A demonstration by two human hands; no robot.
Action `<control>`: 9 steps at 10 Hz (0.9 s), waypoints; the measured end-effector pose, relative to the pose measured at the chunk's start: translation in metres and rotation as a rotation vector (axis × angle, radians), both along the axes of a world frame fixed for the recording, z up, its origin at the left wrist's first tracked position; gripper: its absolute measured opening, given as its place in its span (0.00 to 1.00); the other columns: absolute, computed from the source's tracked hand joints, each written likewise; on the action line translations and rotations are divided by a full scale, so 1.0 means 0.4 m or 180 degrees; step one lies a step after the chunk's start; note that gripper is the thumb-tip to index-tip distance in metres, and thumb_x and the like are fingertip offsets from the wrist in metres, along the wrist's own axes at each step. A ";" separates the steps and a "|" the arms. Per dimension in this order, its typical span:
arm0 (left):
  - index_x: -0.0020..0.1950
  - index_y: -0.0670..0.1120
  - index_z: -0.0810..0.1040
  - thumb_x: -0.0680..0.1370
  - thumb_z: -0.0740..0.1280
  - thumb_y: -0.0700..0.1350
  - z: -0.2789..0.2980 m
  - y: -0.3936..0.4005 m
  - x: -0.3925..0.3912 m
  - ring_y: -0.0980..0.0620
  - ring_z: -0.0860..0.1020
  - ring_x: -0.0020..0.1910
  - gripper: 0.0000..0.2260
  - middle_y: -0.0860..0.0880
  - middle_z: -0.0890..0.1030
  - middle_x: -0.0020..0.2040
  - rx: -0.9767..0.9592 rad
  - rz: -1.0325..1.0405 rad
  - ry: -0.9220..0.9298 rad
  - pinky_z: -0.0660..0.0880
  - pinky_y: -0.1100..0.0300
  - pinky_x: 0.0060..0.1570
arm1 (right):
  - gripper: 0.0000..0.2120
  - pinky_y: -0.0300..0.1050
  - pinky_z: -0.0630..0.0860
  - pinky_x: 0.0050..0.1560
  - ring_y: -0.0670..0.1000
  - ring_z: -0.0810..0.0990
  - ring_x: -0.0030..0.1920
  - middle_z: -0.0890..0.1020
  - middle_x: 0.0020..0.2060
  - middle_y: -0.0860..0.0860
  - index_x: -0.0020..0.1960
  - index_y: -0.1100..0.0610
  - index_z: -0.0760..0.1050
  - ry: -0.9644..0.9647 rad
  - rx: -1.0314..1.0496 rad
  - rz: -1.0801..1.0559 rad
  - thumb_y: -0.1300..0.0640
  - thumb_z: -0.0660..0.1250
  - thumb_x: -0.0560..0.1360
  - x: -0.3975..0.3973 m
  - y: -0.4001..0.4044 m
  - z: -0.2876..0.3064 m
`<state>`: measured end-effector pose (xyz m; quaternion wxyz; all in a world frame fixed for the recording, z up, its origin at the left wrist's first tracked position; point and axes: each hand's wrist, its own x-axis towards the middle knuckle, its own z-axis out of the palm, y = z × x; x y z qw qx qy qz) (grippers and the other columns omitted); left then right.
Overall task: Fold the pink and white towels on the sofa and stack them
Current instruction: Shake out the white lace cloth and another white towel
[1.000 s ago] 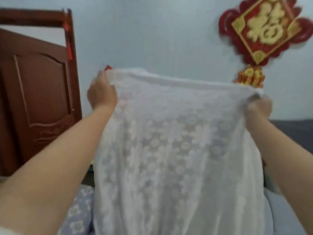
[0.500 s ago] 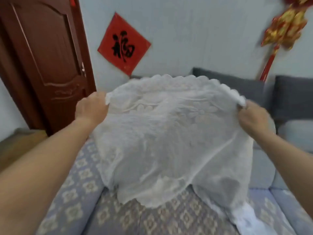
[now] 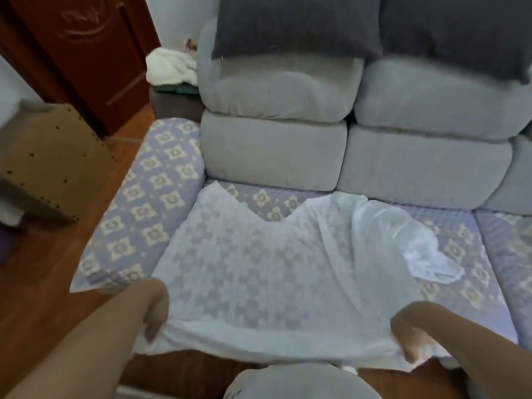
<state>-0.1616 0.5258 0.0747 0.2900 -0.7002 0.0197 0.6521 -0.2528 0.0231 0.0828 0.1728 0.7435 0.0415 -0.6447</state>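
A thin white lace towel (image 3: 259,269) lies spread over the sofa seat (image 3: 472,240), its far edge rumpled and its right side bunched in folds. My left hand (image 3: 155,309) grips the near left corner at the seat's front edge. My right hand (image 3: 411,332) grips the near right corner, fingers curled round the cloth. The near edge hangs between my hands, just off the seat front. No pink towel shows in this view.
Grey back cushions (image 3: 273,151) and dark pillows (image 3: 296,24) stand behind the seat. The patterned armrest (image 3: 144,203) is at left. A white bundle (image 3: 169,67) lies on a side table beyond it. A brown door (image 3: 86,53) and a cardboard box (image 3: 49,156) stand at left.
The towel came down from held up in the air to lying across the sofa seat. Both hands dropped to the seat's front edge, still holding the corners. My view tipped downward.
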 end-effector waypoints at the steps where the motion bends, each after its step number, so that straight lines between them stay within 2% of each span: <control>1: 0.78 0.40 0.64 0.79 0.68 0.53 0.053 0.017 0.095 0.42 0.68 0.73 0.32 0.44 0.66 0.77 -0.0085 0.0129 -0.0235 0.67 0.52 0.71 | 0.20 0.46 0.74 0.53 0.55 0.78 0.47 0.75 0.37 0.48 0.59 0.59 0.80 0.0104 -0.0007 -0.0238 0.45 0.70 0.76 0.105 0.018 0.098; 2: 0.72 0.40 0.71 0.83 0.60 0.45 0.152 0.001 0.209 0.41 0.76 0.63 0.19 0.41 0.76 0.66 -0.0996 0.0945 -0.2592 0.74 0.50 0.62 | 0.21 0.49 0.73 0.62 0.59 0.79 0.60 0.80 0.56 0.58 0.64 0.59 0.77 -0.1703 0.0305 -0.1756 0.47 0.63 0.76 0.235 -0.033 0.179; 3: 0.62 0.44 0.72 0.81 0.60 0.40 0.280 -0.065 0.303 0.35 0.79 0.52 0.11 0.39 0.79 0.54 -0.1908 0.0819 -0.5126 0.76 0.46 0.47 | 0.12 0.56 0.75 0.56 0.69 0.78 0.57 0.79 0.55 0.70 0.56 0.66 0.74 -0.4744 0.0656 -0.2276 0.61 0.60 0.76 0.362 -0.061 0.284; 4: 0.63 0.46 0.71 0.79 0.63 0.41 0.363 -0.113 0.372 0.33 0.78 0.54 0.12 0.38 0.79 0.56 -0.2077 0.0987 -0.5279 0.74 0.47 0.48 | 0.10 0.58 0.74 0.53 0.71 0.77 0.55 0.79 0.52 0.71 0.56 0.65 0.74 -0.5417 0.0846 -0.2409 0.63 0.61 0.77 0.429 -0.065 0.372; 5: 0.61 0.47 0.71 0.80 0.64 0.45 0.365 -0.092 0.418 0.33 0.78 0.54 0.10 0.38 0.79 0.56 -0.2047 0.0826 -0.5067 0.72 0.48 0.47 | 0.11 0.56 0.74 0.50 0.69 0.78 0.54 0.80 0.52 0.68 0.58 0.62 0.74 -0.5292 0.0942 -0.2223 0.62 0.63 0.76 0.439 -0.081 0.365; 6: 0.57 0.49 0.72 0.79 0.67 0.50 0.320 -0.052 0.410 0.37 0.78 0.50 0.10 0.42 0.79 0.51 -0.2094 0.0394 -0.4697 0.74 0.50 0.43 | 0.11 0.53 0.73 0.47 0.67 0.79 0.53 0.81 0.52 0.64 0.58 0.59 0.76 -0.4998 0.0944 -0.2190 0.59 0.66 0.76 0.403 -0.095 0.302; 7: 0.54 0.50 0.74 0.80 0.65 0.52 0.258 -0.010 0.394 0.41 0.77 0.47 0.07 0.44 0.79 0.50 -0.1957 0.0226 -0.4265 0.74 0.51 0.43 | 0.12 0.54 0.75 0.55 0.65 0.79 0.57 0.83 0.54 0.63 0.58 0.58 0.79 -0.4657 0.0907 -0.2330 0.59 0.70 0.75 0.358 -0.109 0.242; 8: 0.69 0.48 0.73 0.84 0.57 0.50 0.184 -0.001 0.381 0.41 0.76 0.62 0.16 0.43 0.76 0.67 -0.1694 0.0436 -0.3426 0.74 0.49 0.57 | 0.12 0.52 0.74 0.55 0.65 0.80 0.57 0.83 0.54 0.64 0.56 0.60 0.80 -0.4398 0.0987 -0.2381 0.59 0.71 0.74 0.329 -0.078 0.222; 9: 0.80 0.49 0.60 0.85 0.53 0.47 0.152 -0.079 0.333 0.40 0.68 0.72 0.22 0.42 0.62 0.78 -0.1697 0.0412 -0.2848 0.70 0.48 0.68 | 0.07 0.49 0.72 0.48 0.62 0.81 0.54 0.84 0.51 0.62 0.52 0.59 0.80 -0.3941 0.1455 -0.2380 0.58 0.71 0.75 0.298 0.021 0.237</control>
